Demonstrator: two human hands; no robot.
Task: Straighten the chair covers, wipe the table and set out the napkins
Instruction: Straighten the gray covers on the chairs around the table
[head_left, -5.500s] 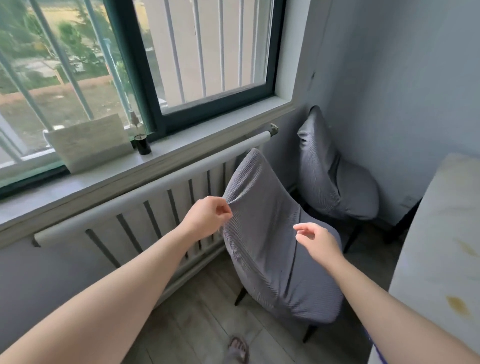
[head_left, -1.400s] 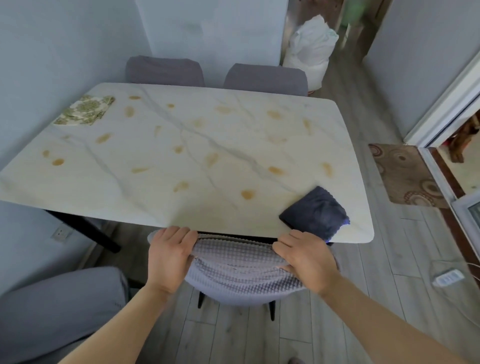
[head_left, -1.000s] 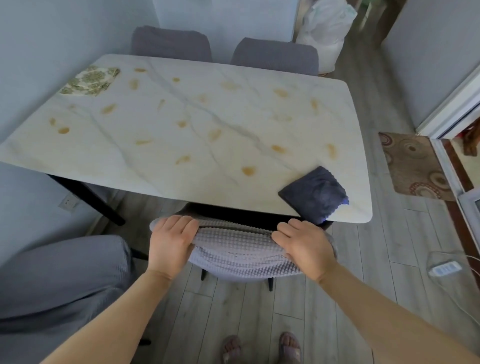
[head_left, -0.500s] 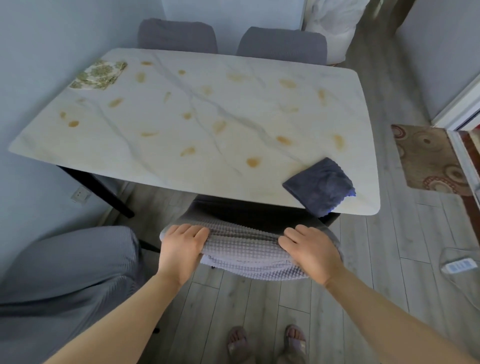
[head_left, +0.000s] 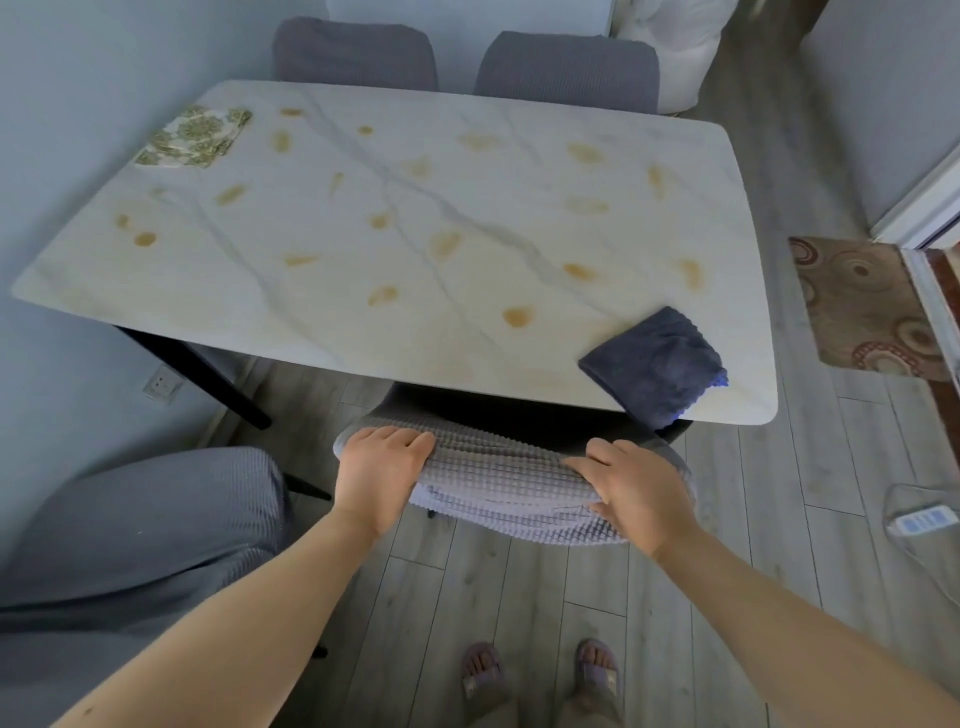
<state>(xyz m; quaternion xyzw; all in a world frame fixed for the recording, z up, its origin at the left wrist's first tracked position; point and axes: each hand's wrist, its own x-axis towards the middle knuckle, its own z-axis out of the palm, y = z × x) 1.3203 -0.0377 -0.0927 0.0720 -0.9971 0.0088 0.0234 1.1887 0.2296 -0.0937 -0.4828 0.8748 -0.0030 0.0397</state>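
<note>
Two hands grip the top edge of a grey chair cover (head_left: 498, 475), which runs nine to three o'clock: left hand (head_left: 382, 475) and right hand (head_left: 636, 493), fingers (head_left: 408, 439) curled over it. On the table (head_left: 415, 208), a dark cloth (head_left: 654, 361) lies at twelve o'clock from the right hand; napkins (head_left: 195, 136) far at ten.

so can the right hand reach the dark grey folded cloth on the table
Probably yes. The dark grey folded cloth lies on the white marble table's near corner, just beyond the right hand, nothing between; it must first release the grey textured chair cover.
</note>
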